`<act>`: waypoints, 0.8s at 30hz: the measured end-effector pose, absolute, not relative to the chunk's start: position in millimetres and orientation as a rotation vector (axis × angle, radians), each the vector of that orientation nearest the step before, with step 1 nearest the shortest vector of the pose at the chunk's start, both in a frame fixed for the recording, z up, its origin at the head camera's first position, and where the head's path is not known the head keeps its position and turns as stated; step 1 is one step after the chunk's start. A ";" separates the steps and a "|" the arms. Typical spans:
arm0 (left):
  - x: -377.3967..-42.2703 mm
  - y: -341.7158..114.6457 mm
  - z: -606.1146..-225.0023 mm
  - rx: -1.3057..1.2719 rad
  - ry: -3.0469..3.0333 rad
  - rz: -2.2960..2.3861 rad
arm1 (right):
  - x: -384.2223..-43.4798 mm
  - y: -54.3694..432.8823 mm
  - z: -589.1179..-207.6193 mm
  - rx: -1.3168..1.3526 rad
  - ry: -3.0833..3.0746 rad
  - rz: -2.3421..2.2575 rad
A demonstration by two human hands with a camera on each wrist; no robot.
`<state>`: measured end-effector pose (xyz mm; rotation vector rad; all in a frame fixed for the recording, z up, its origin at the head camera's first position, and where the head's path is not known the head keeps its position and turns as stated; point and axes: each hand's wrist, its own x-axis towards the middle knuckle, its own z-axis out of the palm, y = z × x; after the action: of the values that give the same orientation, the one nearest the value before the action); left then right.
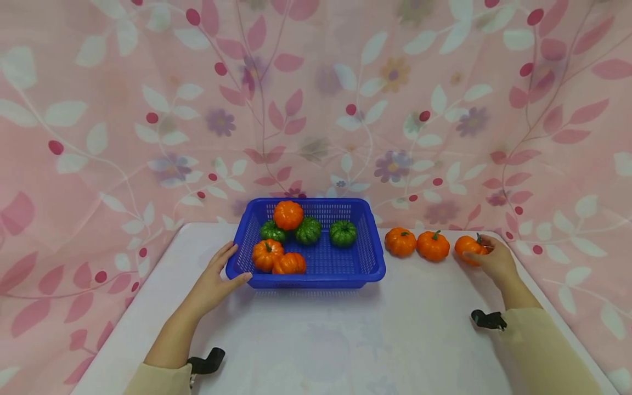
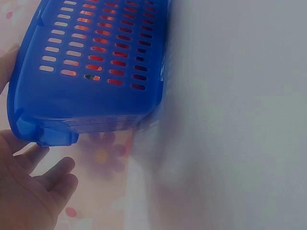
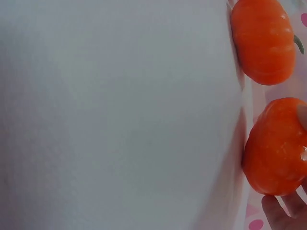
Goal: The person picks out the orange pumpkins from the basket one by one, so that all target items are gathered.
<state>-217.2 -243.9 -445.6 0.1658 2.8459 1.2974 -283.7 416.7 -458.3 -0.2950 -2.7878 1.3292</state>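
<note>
My right hand [image 1: 496, 260] holds a small orange pumpkin [image 1: 466, 249] at the right end of a row, thumb on the near side and fingers round the far side. In the right wrist view that pumpkin [image 3: 276, 148] shows large, with fingertips at its lower edge. My left hand [image 1: 212, 285] rests against the left end of a blue plastic basket [image 1: 316, 278], its thumb at the near corner and its fingers extended along the rim. Inside the basket lie three orange pumpkins [image 1: 288, 215] and three green ones [image 1: 343, 234], mostly on the left side.
Two more orange pumpkins [image 1: 400, 242] [image 1: 433, 246] stand between the basket and my right hand. A white cloth covers the table [image 1: 340, 340], and a pink floral curtain [image 1: 316, 109] hangs behind it. Black wrist mounts [image 1: 489, 319] stick out from both sleeves.
</note>
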 end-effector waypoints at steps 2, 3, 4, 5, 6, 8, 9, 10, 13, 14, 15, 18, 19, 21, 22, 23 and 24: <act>-216.9 -243.7 -446.0 0.161 2.844 1.296 | -284.3 416.8 -458.6 -0.263 -2.796 1.332; -216.8 -243.7 -446.1 0.160 2.845 1.294 | -284.6 416.9 -458.7 -0.252 -2.800 1.336; -216.7 -243.6 -446.2 0.161 2.846 1.294 | -284.9 417.0 -458.9 -0.244 -2.805 1.338; -216.7 -243.5 -446.2 0.164 2.848 1.295 | -285.1 417.3 -459.3 -0.239 -2.810 1.338; -216.7 -243.5 -446.2 0.165 2.849 1.294 | -285.2 417.7 -459.7 -0.238 -2.812 1.343; -216.9 -243.4 -446.0 0.168 2.854 1.290 | -284.9 418.2 -460.6 -0.255 -2.818 1.345; -217.0 -243.4 -445.9 0.169 2.856 1.288 | -284.8 418.6 -461.2 -0.265 -2.819 1.345; -216.9 -243.5 -445.8 0.170 2.858 1.286 | -285.1 419.0 -461.7 -0.271 -2.821 1.345; -216.8 -244.0 -445.8 0.170 2.863 1.282 | -285.3 419.5 -462.1 -0.310 -2.827 1.366; -216.7 -244.1 -445.9 0.171 2.863 1.284 | -285.6 420.1 -462.3 -0.327 -2.829 1.381; -216.6 -244.2 -446.0 0.171 2.862 1.285 | -285.5 420.4 -462.1 -0.344 -2.833 1.390; -216.6 -244.2 -446.2 0.174 2.859 1.287 | -285.1 421.7 -461.3 -0.381 -2.848 1.421; -216.5 -244.1 -446.2 0.175 2.858 1.288 | -284.6 421.8 -460.8 -0.393 -2.849 1.434; -216.5 -243.8 -446.0 0.176 2.858 1.286 | -284.0 422.8 -460.0 -0.391 -2.856 1.449; -216.4 -243.5 -445.9 0.178 2.859 1.285 | -283.8 423.5 -459.8 -0.387 -2.859 1.457; -216.3 -243.2 -445.6 0.180 2.861 1.284 | -283.5 423.8 -459.4 -0.387 -2.862 1.461; -216.2 -243.0 -445.4 0.182 2.862 1.283 | -283.5 424.4 -459.3 -0.388 -2.864 1.467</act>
<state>-216.2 -243.0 -445.4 0.1816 2.8617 1.2829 -283.5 424.4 -459.3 -0.3881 -2.8641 1.4674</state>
